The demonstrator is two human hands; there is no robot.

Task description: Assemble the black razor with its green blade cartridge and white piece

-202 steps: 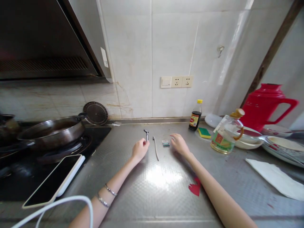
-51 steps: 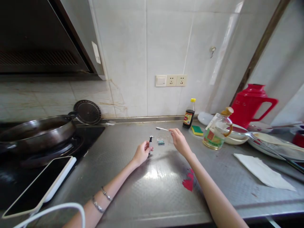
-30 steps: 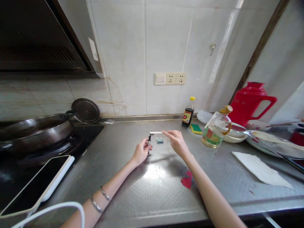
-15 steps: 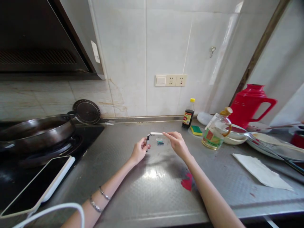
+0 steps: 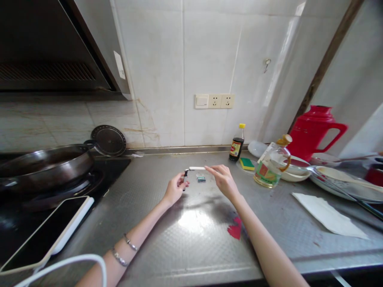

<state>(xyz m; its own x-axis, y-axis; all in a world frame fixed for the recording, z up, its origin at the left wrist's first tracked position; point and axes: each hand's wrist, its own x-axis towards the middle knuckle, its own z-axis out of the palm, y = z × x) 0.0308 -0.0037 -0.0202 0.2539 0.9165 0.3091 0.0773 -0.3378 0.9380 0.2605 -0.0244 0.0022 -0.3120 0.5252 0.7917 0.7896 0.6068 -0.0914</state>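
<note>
My left hand point(image 5: 176, 187) is closed round an upright dark lighter point(image 5: 185, 180) with a metal top. A slim white candle point(image 5: 197, 168) is pinched at its right end by my right hand point(image 5: 221, 178). It lies level, and its left tip is close above the lighter's top; whether they touch or a flame burns there, I cannot tell. Below the candle, between my hands, small green-and-silver cylinders that look like batteries point(image 5: 201, 179) rest on the metal counter point(image 5: 143, 247).
To the left are a pan point(image 5: 50, 165) on the stove and a phone point(image 5: 44, 235) with a white cable. At right stand a soy sauce bottle point(image 5: 236, 147), a sponge point(image 5: 247, 164), an oil bottle point(image 5: 271, 169), a red thermos point(image 5: 311, 129), plates, and a white paper point(image 5: 329, 215).
Almost nothing differs. The view has shifted very slightly, while both hands keep their grip and the candle stays at the lighter's top.
</note>
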